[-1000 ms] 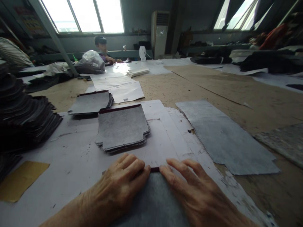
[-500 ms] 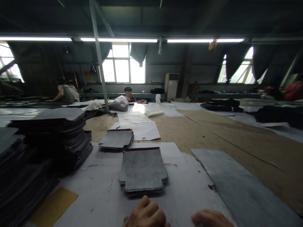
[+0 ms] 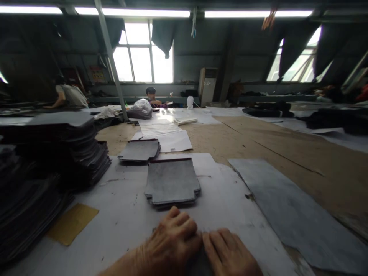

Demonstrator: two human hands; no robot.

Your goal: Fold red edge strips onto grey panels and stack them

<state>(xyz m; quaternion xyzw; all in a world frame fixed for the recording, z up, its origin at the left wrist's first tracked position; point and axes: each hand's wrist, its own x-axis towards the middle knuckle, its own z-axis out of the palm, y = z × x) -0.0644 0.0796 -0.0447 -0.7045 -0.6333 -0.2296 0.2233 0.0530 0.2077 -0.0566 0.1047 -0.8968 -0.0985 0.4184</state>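
Note:
Low in the head view, my left hand is closed, its knuckles up and its fingers curled down onto a dark grey fabric piece. My right hand lies close beside it, fingers together and bent over the same piece, fingertips near my left thumb. Most of the piece is hidden beneath my hands. Just beyond them sits a neat stack of grey fabric pieces with notched near corners and a dark red far edge. Behind it, slightly left, lies a smaller similar stack.
Tall piles of dark grey pieces stand at the left, with a yellow-brown card near them. White paper covers the near table. A large grey sheet lies at right. Across the table is a person; another is farther left.
My right hand has moved left to meet my left hand over the grey piece. The view has tilted down, so more of both hands shows.

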